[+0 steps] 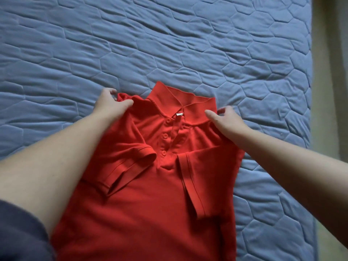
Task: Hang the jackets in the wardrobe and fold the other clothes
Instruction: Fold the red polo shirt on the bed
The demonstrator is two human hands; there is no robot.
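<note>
A red polo shirt (156, 194) lies face up on the blue quilted bed cover (169, 44), collar pointing away from me. Both short sleeves are folded inward over the chest, and the sides are folded in too. My left hand (111, 104) pinches the shirt's left shoulder fold between thumb and fingers. My right hand (227, 121) grips the right shoulder next to the collar, thumb stretched toward the collar. The shirt's lower part runs out of the frame at the bottom.
The bed cover spreads far beyond the shirt to the left and to the back. The bed's right edge (312, 129) runs top to bottom, with a pale floor strip (331, 91) beyond it.
</note>
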